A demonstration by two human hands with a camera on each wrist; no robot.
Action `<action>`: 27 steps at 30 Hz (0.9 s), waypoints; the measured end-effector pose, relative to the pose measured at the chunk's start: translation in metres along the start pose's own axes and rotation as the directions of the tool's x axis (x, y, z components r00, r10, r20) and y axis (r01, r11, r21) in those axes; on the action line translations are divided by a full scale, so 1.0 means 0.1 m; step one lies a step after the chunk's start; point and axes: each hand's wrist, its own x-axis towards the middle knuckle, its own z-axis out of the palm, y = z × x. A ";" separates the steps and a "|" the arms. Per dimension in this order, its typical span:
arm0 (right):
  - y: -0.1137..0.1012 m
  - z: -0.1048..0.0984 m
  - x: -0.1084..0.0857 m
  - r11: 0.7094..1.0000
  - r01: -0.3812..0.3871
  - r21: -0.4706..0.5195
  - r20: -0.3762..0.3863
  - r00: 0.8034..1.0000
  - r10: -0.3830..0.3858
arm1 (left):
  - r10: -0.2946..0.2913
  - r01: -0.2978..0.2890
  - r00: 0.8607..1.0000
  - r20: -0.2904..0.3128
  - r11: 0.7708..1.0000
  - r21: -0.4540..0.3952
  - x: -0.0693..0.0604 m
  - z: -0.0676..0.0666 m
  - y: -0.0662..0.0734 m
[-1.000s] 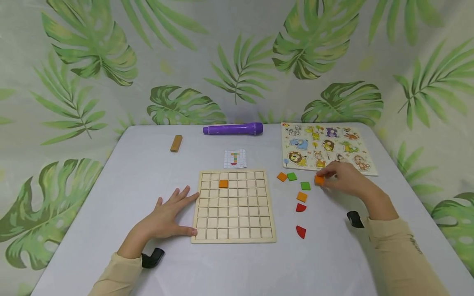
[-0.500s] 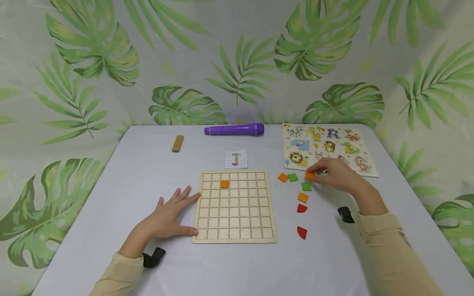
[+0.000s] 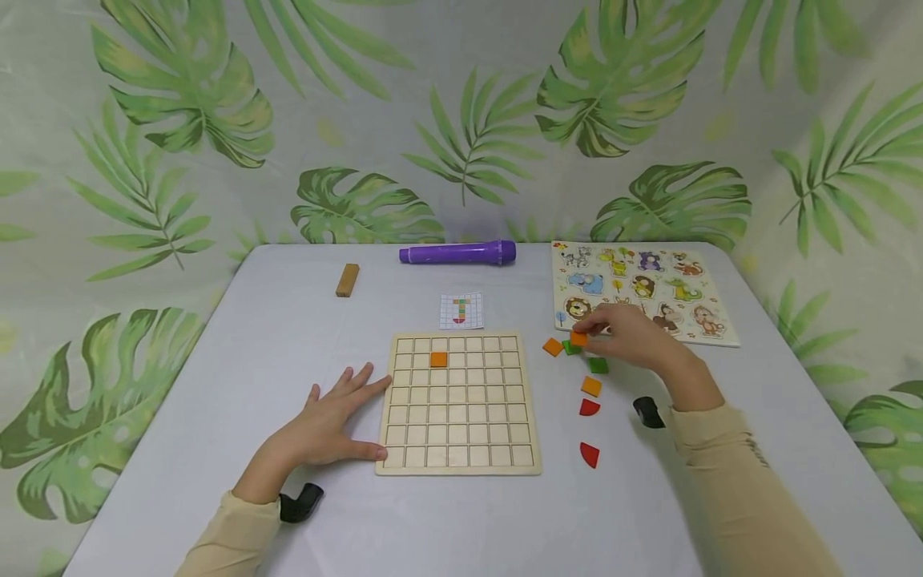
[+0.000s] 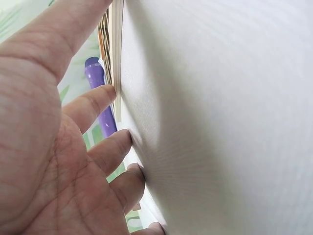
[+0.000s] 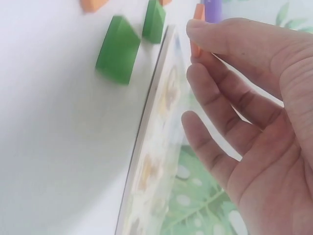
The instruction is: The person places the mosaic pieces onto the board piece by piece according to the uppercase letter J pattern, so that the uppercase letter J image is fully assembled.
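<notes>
My right hand [image 3: 629, 336] pinches an orange square tile [image 3: 578, 339] between thumb and fingertips, raised over the table; the right wrist view shows the tile [image 5: 196, 32] edge-on. Below it in the head view lies a partly covered green tile [image 3: 570, 348]. My left hand [image 3: 320, 425] is spread, its thumb and index finger touching the left edge of a wooden grid board [image 3: 457, 413]; its other fingertips rest on the table. One orange tile [image 3: 438, 360] sits in a cell of the board's second row.
Right of the board lie another orange tile [image 3: 552, 347], a green tile [image 3: 598, 365], a yellow-orange tile [image 3: 591, 386] and two red quarter-round pieces [image 3: 589, 455]. Behind are a pattern card [image 3: 461, 311], a purple toy microphone [image 3: 457, 253], a wooden block [image 3: 348, 280] and an animal puzzle [image 3: 681, 290].
My right hand has carried the orange tile leftward, from beside the animal puzzle's front edge to above the green tile near the board. The left hand stays on the board's edge.
</notes>
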 end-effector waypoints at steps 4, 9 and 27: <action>-0.03 0.04 0.07 1.000 0.012 0.006 0.004 1.000 -0.012 | -0.003 0.003 1.000 0.004 1.000 0.004 0.00 0.01 -0.01; -0.10 0.10 0.13 1.000 0.017 0.020 0.013 1.000 -0.017 | 0.000 0.000 1.000 0.002 1.000 0.001 0.00 0.01 -0.02; -0.39 0.32 0.43 0.993 0.111 0.038 0.027 0.993 -0.112 | -0.015 0.015 1.000 -0.002 1.000 0.002 0.00 -0.01 0.02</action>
